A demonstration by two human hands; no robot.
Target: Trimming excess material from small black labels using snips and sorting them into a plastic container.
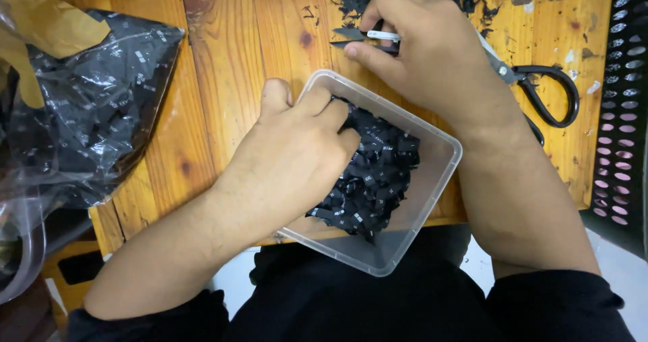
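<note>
— Labels (pixel 370 173), small black woven ones with white marks, heaped in the clear plastic tub (pixel 432 187) at the table's near edge?

— Yes. Left hand (pixel 297 153) curls knuckles-down, pinching into them; right hand (pixel 418 51) grips small snips (pixel 364 38) beyond the tub.

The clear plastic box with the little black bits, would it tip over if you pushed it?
Probably, yes. The clear plastic box hangs partly over the wooden table edge, so a push could tip it. It looks thin and light. The black pieces lie loose, so they would likely spill. The left hand reaches inside it.
</note>
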